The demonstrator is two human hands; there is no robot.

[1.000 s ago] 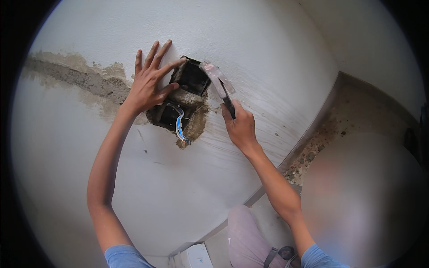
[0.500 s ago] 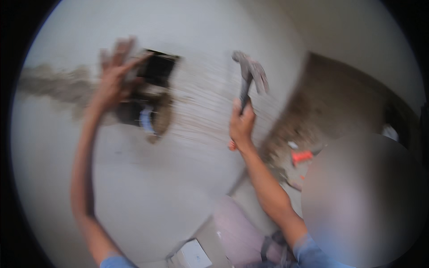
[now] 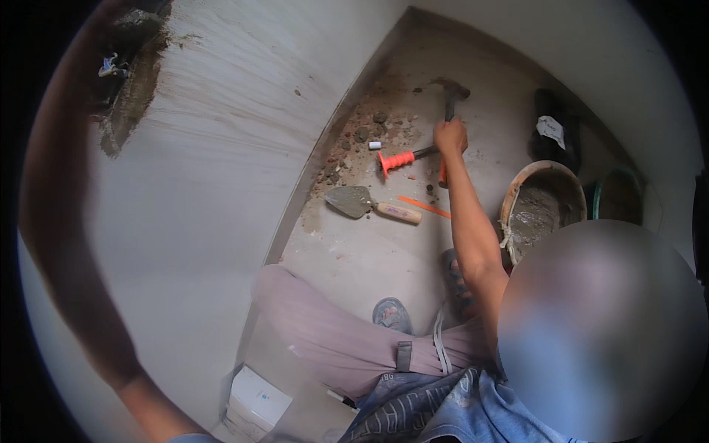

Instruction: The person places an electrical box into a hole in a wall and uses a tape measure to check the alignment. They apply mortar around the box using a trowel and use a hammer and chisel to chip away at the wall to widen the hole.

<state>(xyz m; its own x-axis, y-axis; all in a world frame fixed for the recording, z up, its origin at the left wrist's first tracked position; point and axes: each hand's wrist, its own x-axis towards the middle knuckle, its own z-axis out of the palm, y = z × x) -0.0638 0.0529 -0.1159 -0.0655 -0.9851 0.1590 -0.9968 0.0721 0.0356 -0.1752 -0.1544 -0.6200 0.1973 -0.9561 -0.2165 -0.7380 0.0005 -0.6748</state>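
Near the floor, right arm outstretched, right hand gripping hammer, left hand unseen

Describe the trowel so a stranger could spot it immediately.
Find the floor beside the white wall. The trowel lies there, below the orange-gripped tool in the picture; its broad grey blade and pale handle set it apart.

On the floor before me I count: one trowel, grey blade, wooden handle, lying flat; one thin orange strip, just beside that handle; one small white cylinder, near scattered rubble; one bucket, grey mix inside; one green-rimmed vessel, just beside it; one black object, pale-labelled (I cannot tell its kind); one white box, well apart.
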